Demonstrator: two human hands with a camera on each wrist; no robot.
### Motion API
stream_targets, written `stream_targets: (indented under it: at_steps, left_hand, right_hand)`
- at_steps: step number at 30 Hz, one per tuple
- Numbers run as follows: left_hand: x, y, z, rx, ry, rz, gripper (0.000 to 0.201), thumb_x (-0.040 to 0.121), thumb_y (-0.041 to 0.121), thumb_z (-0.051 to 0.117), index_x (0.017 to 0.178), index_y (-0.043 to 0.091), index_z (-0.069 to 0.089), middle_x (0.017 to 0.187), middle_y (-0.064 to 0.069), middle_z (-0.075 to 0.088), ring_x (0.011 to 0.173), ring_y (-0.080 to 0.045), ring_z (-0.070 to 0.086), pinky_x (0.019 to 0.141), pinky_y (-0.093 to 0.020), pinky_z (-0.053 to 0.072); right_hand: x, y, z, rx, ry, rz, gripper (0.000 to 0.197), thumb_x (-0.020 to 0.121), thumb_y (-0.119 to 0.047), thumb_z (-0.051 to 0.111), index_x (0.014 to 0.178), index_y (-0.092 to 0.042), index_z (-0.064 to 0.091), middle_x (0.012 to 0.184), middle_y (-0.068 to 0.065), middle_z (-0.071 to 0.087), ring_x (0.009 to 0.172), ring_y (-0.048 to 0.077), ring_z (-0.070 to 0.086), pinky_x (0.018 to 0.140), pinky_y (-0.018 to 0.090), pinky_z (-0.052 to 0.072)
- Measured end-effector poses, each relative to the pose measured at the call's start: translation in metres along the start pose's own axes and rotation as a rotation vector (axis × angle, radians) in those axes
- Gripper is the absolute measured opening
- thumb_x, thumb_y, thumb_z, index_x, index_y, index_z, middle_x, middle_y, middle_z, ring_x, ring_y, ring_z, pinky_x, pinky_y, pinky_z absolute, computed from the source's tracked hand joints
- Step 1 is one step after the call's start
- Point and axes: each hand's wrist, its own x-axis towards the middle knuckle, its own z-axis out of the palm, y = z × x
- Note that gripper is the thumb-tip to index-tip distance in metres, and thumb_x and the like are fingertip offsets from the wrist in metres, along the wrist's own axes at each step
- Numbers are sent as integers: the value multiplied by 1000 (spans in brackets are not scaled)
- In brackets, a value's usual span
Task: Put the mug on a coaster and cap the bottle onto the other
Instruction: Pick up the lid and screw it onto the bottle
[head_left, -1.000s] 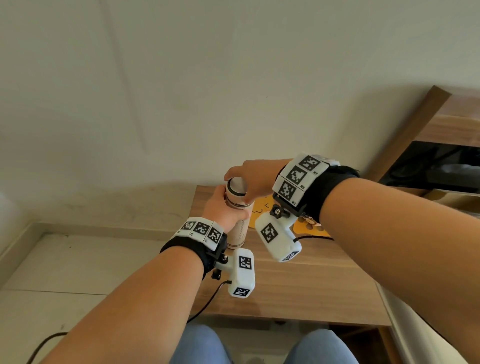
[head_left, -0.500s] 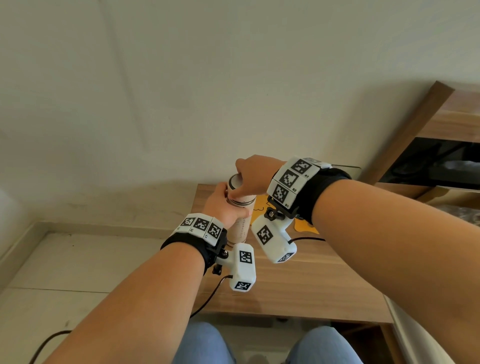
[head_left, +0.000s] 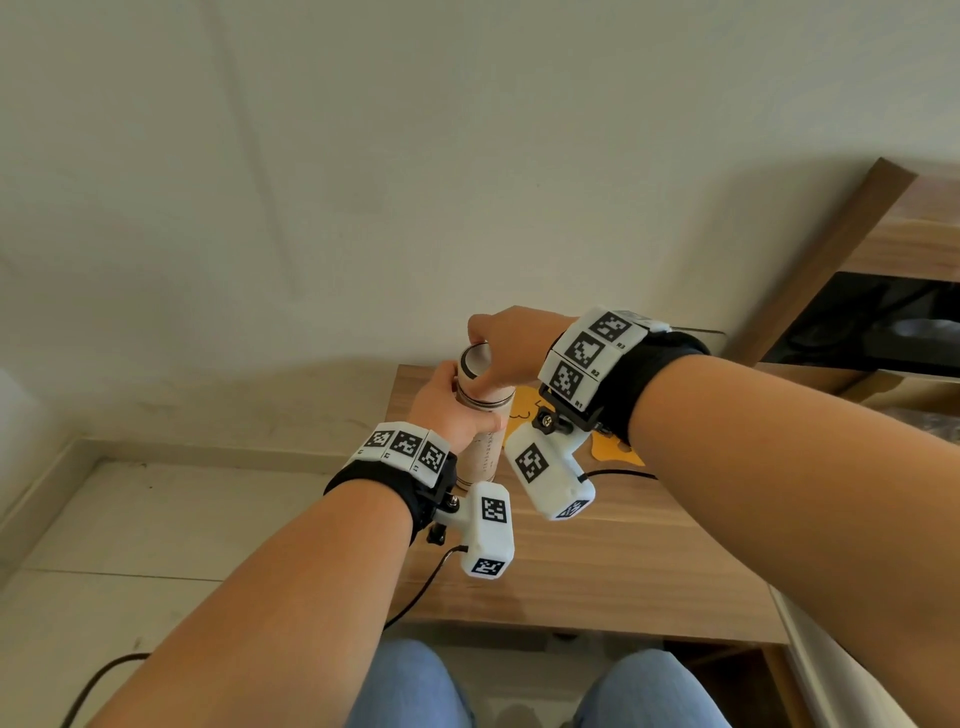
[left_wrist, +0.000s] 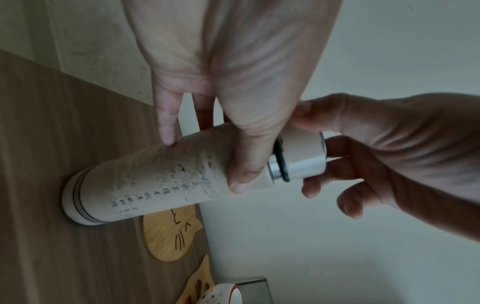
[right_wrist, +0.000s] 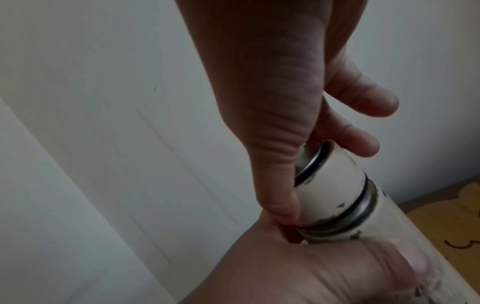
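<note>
A tall white bottle (head_left: 484, 448) with worn black lettering stands on the wooden table (head_left: 623, 571). In the left wrist view its base (left_wrist: 78, 205) rests on bare wood beside a yellow cat-face coaster (left_wrist: 171, 232). My left hand (head_left: 449, 408) grips the bottle's upper body. My right hand (head_left: 506, 345) grips the white cap (head_left: 475, 362) from above; the cap (left_wrist: 303, 162) sits on the neck with a dark seal and metal thread showing below it. A second yellow coaster (left_wrist: 200, 283) and the white mug's red rim (left_wrist: 226, 293) show at the bottom edge.
The table stands against a pale wall (head_left: 467, 156). A wooden shelf unit (head_left: 883, 249) with a dark opening rises at the right. A black cable (head_left: 415, 597) hangs off the table's front edge. My knees in jeans (head_left: 415, 686) are below it.
My right hand has turned on the cap, and its wrist has rolled round. The bottle and my left hand have stayed in place.
</note>
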Motion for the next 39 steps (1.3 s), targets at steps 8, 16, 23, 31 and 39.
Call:
stream_targets:
  at_steps: [8,16,23,31,39]
  left_hand:
    - [3,-3,0,22,-25,9,56,69,15,78,120,19,56,94,16,55,92,-15,57,80,-26,43]
    - [0,3,-1,13,0,-6,68,73,20,78,133,20,44,114,2,62,105,-20,60,86,-29,46]
    - [-2,4,-2,15,-13,-9,78,75,15,75,142,23,37,115,1,62,110,-22,59,86,-28,43]
    - [2,-1,0,12,15,11,60,71,17,78,123,17,49,102,5,60,92,-16,57,79,-27,42]
    - [4,-5,-1,51,-7,17,46,72,13,75,111,15,52,90,10,55,90,-19,58,73,-26,39]
  right_hand:
    - [3,-4,-5,-119,-29,47,61,78,-71,55,82,-10,59,69,-1,54,59,14,50,53,23,38]
    - [1,-3,-17,-186,-192,-163,72,86,-14,66,147,-27,31,118,7,56,83,19,52,78,32,47]
    - [4,2,-20,-174,-212,-210,75,82,-1,66,143,-32,35,129,10,53,105,29,60,81,35,50]
    - [4,4,-14,-89,-130,-169,71,76,-30,77,138,-25,41,104,-4,50,93,20,53,81,34,47]
    - [7,-5,-7,-141,-58,17,60,80,-68,56,88,-8,60,60,-3,49,68,18,54,57,25,39]
